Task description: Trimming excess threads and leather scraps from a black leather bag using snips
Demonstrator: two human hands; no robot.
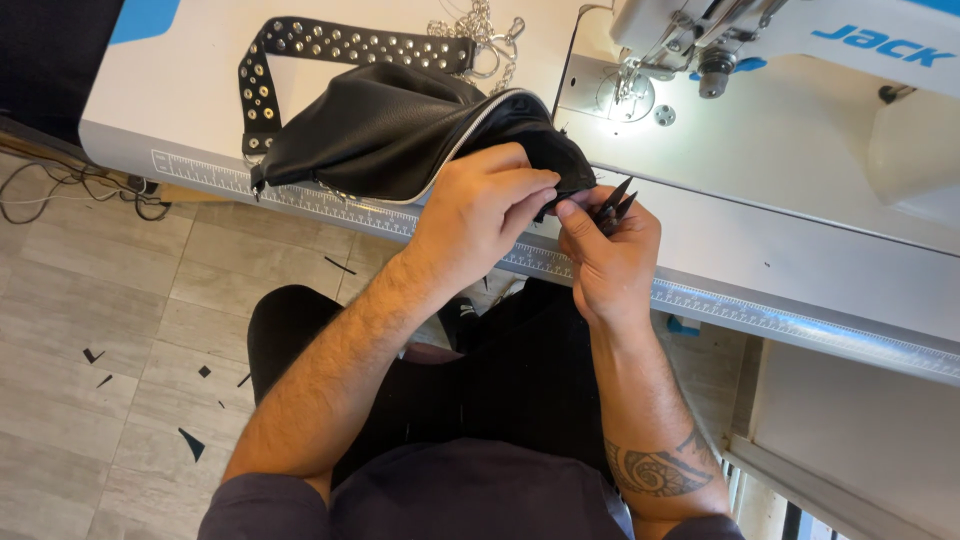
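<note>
A black leather bag (390,130) with a silver zipper lies on the white sewing table (800,240), its end hanging over the front edge. My left hand (480,210) pinches the bag's end near the zipper. My right hand (610,250) holds small black thread snips (614,203), their points up, right against the same end of the bag. The two hands touch at the fingertips. A studded black strap (350,42) runs from the bag across the table's back left.
A white sewing machine (780,35) stands at the back right, its lit needle area (630,95) just beyond the bag. A metal chain (480,30) lies by the strap. A ruler strip (760,320) runs along the table's edge. Black scraps (190,442) dot the tiled floor.
</note>
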